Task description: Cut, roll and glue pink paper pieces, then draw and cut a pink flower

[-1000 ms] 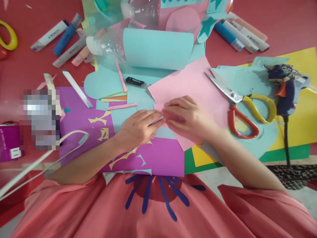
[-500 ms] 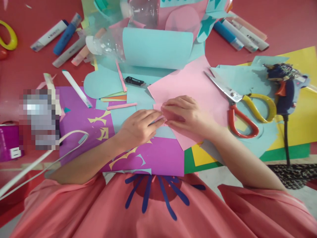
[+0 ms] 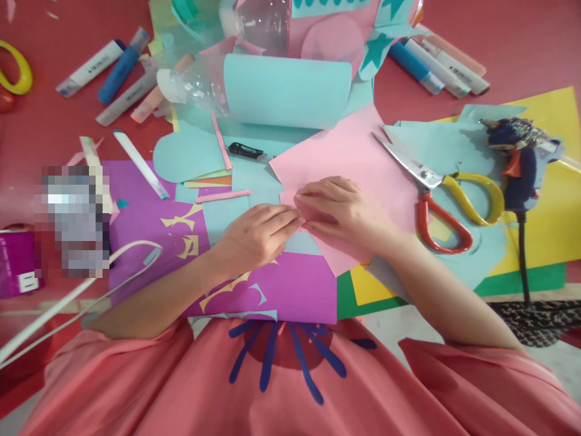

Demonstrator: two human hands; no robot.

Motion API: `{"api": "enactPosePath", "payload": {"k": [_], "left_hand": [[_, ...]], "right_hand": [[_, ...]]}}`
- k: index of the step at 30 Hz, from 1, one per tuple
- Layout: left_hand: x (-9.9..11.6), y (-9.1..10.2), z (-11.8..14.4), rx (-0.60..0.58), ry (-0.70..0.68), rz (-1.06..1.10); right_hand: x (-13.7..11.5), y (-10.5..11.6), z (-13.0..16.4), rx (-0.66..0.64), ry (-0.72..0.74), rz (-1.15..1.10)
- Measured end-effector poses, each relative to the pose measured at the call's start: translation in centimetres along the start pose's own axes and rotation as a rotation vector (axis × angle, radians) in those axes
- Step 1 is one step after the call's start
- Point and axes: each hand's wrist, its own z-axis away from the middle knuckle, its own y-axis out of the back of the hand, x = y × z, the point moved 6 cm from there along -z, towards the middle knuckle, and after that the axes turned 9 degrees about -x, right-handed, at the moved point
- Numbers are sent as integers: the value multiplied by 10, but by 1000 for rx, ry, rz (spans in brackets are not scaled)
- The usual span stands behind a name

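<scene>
My left hand (image 3: 261, 236) and my right hand (image 3: 336, 209) meet fingertip to fingertip over the middle of the work area. Both have their fingers pressed together on a small piece of pink paper (image 3: 285, 198), mostly hidden under them. Beneath my right hand lies a large pink sheet (image 3: 363, 151), its corner pointing toward me. Left of the sheet is a black box cutter (image 3: 246, 150) on light blue paper. Thin rolled pink paper strips (image 3: 222, 195) lie near my left hand. Scissors (image 3: 426, 175) with red and yellow handles rest partly on the sheet, right of my right hand.
A plastic bottle wrapped in light blue paper (image 3: 288, 91) lies across the back. A glue gun (image 3: 521, 163) sits at the right, its cord hanging forward. Markers (image 3: 93, 66) lie on both far sides. A white cable (image 3: 59, 315) crosses the left over purple paper (image 3: 308, 284).
Both hands keep practically the same place and hold on the pink paper. The view has shifted very slightly; nothing else has visibly moved.
</scene>
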Motion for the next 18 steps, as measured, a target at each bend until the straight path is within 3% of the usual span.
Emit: {"api": "enactPosePath", "payload": {"k": [8, 13, 18], "left_hand": [[1, 1, 1, -12, 4, 1], [7, 6, -1, 47, -11, -75], [13, 9, -3, 77, 17, -126]], "right_hand": [[-1, 0, -1, 0, 3, 27], [-2, 0, 0, 24, 36, 47], [-1, -2, 0, -66, -27, 76]]}}
